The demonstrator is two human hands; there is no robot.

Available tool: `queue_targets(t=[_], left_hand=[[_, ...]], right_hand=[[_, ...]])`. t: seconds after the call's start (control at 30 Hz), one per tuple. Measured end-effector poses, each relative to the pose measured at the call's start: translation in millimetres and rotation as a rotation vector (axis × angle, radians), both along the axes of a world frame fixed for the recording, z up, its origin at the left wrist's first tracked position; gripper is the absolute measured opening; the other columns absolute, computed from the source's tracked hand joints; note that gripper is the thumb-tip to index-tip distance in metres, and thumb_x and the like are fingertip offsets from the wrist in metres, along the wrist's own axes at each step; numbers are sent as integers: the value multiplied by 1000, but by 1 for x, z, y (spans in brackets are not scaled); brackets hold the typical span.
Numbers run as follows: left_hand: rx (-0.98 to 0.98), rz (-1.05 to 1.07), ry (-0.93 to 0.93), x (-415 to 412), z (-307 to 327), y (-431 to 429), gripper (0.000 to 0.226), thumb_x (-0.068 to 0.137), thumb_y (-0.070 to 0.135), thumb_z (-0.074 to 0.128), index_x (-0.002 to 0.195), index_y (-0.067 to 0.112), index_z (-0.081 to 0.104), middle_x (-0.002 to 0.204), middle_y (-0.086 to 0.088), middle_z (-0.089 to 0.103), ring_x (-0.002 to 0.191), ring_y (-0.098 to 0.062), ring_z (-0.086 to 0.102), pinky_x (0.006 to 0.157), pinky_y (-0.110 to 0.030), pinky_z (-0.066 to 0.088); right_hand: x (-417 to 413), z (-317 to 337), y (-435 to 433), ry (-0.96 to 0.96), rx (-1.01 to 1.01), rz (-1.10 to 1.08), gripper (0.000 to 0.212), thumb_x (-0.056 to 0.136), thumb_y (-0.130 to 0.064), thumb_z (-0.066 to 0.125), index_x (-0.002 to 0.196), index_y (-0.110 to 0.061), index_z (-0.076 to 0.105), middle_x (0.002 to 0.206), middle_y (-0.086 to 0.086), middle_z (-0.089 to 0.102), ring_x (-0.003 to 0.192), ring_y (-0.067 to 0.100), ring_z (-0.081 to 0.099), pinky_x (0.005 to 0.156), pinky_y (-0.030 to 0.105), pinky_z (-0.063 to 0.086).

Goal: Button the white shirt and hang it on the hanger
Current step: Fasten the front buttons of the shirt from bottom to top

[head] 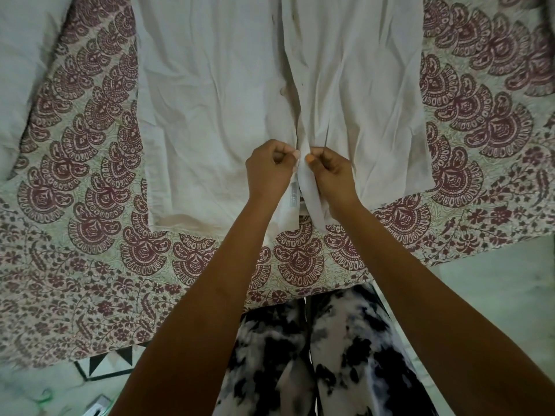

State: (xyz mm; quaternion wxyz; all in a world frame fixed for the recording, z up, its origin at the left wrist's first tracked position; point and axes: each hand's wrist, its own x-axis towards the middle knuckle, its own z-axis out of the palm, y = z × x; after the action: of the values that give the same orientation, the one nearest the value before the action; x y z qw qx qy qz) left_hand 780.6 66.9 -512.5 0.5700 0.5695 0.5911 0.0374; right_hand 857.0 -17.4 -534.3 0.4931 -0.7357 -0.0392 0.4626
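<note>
Bedspread [90,175] bears white shirt [210,100], placket pinched between fingers [295,154] (both hands).

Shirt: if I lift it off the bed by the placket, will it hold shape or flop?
Likely flop: the shirt lies creased and flat on the bedspread, so the cloth looks thin and limp. Probably light. Its placket already bunches where the left hand and right hand pinch it.

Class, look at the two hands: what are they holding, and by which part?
Both hands hold the white shirt at its front opening near the hem: the left hand pinches one front edge, the right hand the other.
</note>
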Motion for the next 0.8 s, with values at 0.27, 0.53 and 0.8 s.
queue_targets(t=[0.27,0.53,0.8], left_hand=[[-30,4,-15,0,4,2,15,82,4,61,74,17,62,71,-3,68,62,-14,64,71,-31,56],[-97,-10,-26,-3,6,12,22,79,-1,61,69,18,63,69,-4,66,67,-16,63,68,-27,54],[-117,78,-44,-7,2,9,19,81,-2,63,71,14,65,69,-5,66,61,-15,64,68,-27,56]], right_hand=[[2,10,0,21,2,28,15,90,-1,52,96,-9,64,85,-1,65,80,4,59,87,28,48],[5,13,1,110,28,12,22,92,-3,47,97,-5,69,72,-8,71,73,8,65,73,22,53],[7,9,10,5,26,74,22,82,5,59,78,-15,68,60,-12,68,59,3,61,64,19,52]])
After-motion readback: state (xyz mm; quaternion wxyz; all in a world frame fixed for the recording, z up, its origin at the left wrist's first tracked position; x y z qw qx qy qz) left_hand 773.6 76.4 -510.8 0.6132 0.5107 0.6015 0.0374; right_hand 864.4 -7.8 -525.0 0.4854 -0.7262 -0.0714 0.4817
